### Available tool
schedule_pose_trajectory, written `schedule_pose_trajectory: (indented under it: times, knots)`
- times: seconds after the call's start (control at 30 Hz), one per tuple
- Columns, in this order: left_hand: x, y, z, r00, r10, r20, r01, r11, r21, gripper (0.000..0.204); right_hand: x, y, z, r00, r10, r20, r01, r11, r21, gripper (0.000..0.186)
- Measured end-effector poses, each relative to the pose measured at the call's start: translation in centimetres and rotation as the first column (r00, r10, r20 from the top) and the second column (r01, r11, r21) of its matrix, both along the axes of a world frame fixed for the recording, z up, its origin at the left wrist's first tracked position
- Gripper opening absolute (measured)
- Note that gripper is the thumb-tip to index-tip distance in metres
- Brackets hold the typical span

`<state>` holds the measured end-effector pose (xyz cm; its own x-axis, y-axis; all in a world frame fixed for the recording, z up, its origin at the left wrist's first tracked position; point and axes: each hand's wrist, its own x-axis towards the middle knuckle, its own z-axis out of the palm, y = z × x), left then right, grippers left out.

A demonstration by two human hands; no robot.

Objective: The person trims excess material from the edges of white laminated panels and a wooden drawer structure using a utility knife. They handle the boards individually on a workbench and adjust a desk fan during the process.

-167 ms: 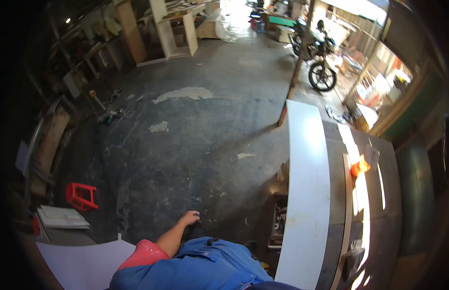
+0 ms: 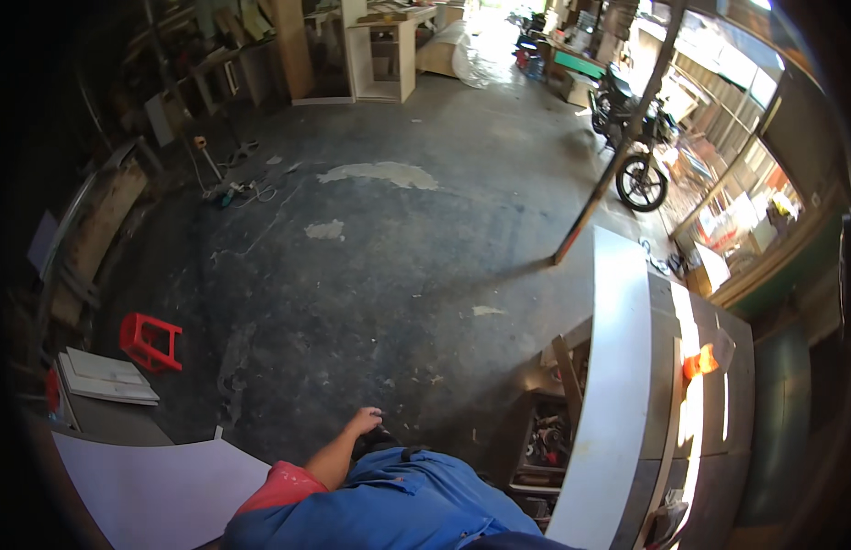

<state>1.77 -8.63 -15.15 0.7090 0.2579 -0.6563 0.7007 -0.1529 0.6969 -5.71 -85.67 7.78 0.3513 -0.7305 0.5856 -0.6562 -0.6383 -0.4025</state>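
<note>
My left hand (image 2: 365, 421) hangs over the grey concrete floor, fingers loosely bent and apart, with nothing visible in it. My red sleeve and blue shirt show below. My right hand is out of view. At my lower left lies a white sheet panel (image 2: 146, 481). At my right, a long white panel (image 2: 606, 367) rests along a bench beside grey boards (image 2: 737, 412); an orange object (image 2: 697, 362) sits on them. Under the white panel is a dark open tray of metal tools (image 2: 549, 435).
A red plastic stool (image 2: 150, 344) and stacked boards (image 2: 106, 376) are to my left. Cables and a tool (image 2: 233, 195) lie farther off. A post (image 2: 609, 174) stands before a motorbike (image 2: 638, 183). Cabinets (image 2: 378, 60) and leaning boards line the back.
The view has shifted: the post, bike and right-hand panel now appear farther right, and more of the tool tray shows. My left hand sits slightly lower in the picture.
</note>
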Motion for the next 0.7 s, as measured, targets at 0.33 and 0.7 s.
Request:
schedule_pose_trajectory:
  times: [0.33,0.7]
  knots:
    - [-11.3,21.4,-5.9,0.911,0.042,-0.41,0.041,0.981,0.19,0.027,23.0,38.2,-13.5,0.554,0.827,-0.1,-0.685,0.52,0.51,0.023]
    - [-16.9,36.4,-4.9,0.367,0.917,-0.159,-0.929,0.35,-0.123,0.033,31.4,57.3,-23.6,-0.367,0.783,-0.503,-0.195,0.463,0.864,0.037]
